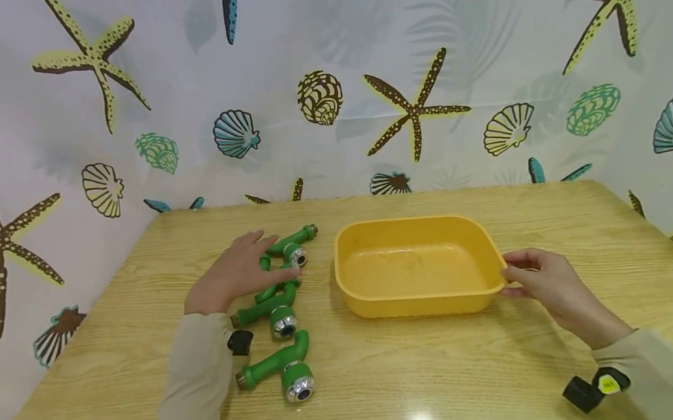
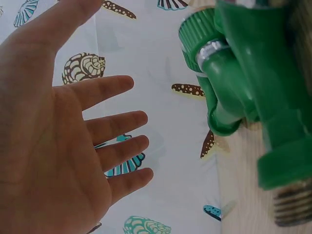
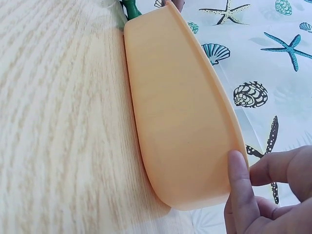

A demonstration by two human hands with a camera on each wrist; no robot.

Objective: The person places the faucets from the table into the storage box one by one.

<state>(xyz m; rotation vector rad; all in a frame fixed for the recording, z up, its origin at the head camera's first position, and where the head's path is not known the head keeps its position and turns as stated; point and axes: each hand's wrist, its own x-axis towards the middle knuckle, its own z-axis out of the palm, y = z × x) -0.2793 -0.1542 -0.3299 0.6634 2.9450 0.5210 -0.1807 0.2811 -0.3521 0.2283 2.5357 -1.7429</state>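
My left hand point(image 1: 235, 272) hovers with fingers spread over a row of green pipe fittings with chrome ends. Nothing is in its palm in the left wrist view, where a large green fitting point(image 2: 273, 83) looms beside it. The rearmost fitting point(image 1: 293, 240) and those behind my thumb are partly covered. Closer to me lie a second fitting point(image 1: 263, 310) and a separate front one point(image 1: 273, 365). My right hand point(image 1: 556, 286) pinches the right end of a yellow plastic basin point(image 1: 414, 306), thumb outside its wall. The basin stands upright with nothing inside.
Everything stands on a light wood-grain table point(image 1: 427, 371). Behind and beside it hangs a white cloth point(image 1: 271, 59) printed with starfish and shells. A small black device point(image 1: 584, 394) is strapped at the right wrist, another point(image 1: 240, 342) at the left.
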